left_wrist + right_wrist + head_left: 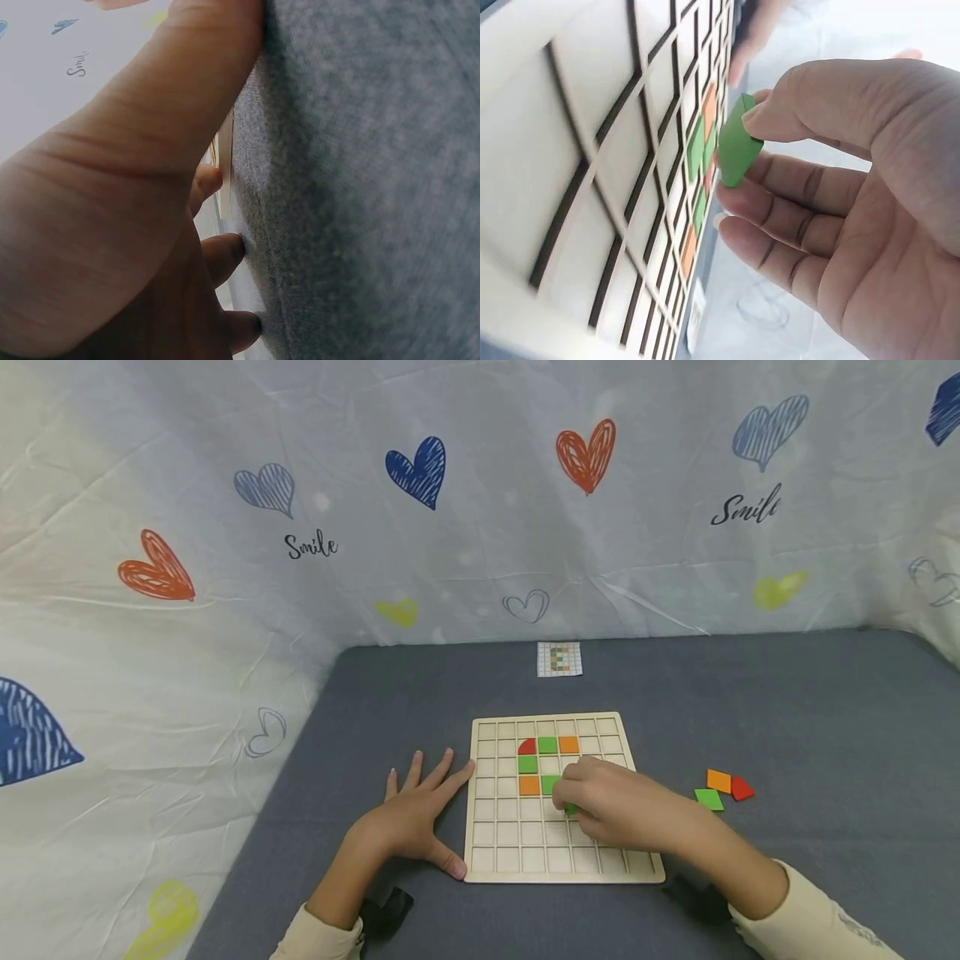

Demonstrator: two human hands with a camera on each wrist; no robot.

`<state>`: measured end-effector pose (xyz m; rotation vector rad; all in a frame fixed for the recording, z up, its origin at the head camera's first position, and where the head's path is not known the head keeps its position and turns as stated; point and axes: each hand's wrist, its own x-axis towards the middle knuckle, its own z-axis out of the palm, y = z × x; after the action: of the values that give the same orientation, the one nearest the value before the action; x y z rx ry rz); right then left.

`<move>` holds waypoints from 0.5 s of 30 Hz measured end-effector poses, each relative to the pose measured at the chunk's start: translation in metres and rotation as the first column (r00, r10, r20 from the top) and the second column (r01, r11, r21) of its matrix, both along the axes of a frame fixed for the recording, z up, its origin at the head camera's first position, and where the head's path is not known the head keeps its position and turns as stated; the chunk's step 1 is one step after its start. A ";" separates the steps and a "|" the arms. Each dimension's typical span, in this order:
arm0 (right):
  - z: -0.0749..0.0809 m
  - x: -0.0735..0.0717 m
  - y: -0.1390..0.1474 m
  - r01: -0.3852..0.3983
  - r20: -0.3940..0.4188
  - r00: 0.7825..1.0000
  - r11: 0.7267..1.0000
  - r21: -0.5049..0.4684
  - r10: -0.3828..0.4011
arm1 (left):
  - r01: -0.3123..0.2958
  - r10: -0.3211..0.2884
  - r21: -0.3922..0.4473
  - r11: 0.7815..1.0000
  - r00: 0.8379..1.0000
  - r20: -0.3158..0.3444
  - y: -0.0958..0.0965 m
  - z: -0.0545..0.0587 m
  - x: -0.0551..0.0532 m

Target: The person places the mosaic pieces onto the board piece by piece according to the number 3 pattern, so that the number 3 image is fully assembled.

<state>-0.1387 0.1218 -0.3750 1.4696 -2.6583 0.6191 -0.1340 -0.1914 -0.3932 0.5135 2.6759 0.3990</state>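
Observation:
A pale wooden grid board (493, 883) lies on the dark table. Set in its cells are a red rounded tile (527, 747), green tiles and orange tiles, in a stepped pattern. My left hand (405, 818) is flat on the table with fingers spread, its thumb and forefinger at the board's left edge. Over the right-middle of the grid, my right hand (626, 806) pinches a green square tile (739, 150) between thumb and fingers. In the right wrist view that tile is tilted, close to the grid. From the head, my fingers hide most of it.
To the right of the board lie a loose orange tile (718, 781), a green tile (708, 800) and a red tile (742, 789). A small printed pattern card (559, 659) lies behind the board, near the table's back edge. A white curtain (480, 527) with hearts hangs behind.

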 end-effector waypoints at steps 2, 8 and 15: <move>0.000 0.000 -0.006 -0.011 -0.009 1.000 1.000 0.001 0.011 | -0.001 0.001 -0.001 1.000 1.000 -0.003 0.000 0.000 0.000; -0.001 0.001 -0.025 -0.044 -0.057 0.997 0.999 0.010 0.044 | -0.005 0.005 0.002 1.000 1.000 -0.001 0.000 0.000 0.000; -0.006 0.000 -0.041 -0.053 -0.113 0.992 0.997 0.051 0.058 | -0.005 0.005 0.002 1.000 1.000 0.005 0.000 0.001 0.000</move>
<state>-0.1390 0.0803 -0.3806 1.5463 -2.5708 0.4623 -0.1340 -0.1911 -0.3919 0.5060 2.6731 0.4045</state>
